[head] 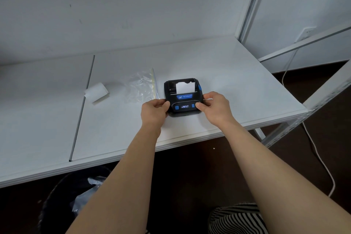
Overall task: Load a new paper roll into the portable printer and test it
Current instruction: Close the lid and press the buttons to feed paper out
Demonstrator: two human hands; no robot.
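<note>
A black portable printer (182, 95) with blue buttons sits flat on the white table (228, 74). Its small screen is lit, and a strip of white paper (185, 87) with a torn top edge sticks up from its slot. My left hand (154, 110) grips the printer's left front corner. On the right front corner rests my right hand (215, 107), its thumb on or next to the right blue button. A white paper roll (96, 92) lies on the table far to the left.
An empty clear zip bag (142, 86) lies just left of the printer. A dark bin with a plastic liner (76, 201) stands under the table's front edge. White metal shelving (322, 89) and a white cable (321, 159) are on the right.
</note>
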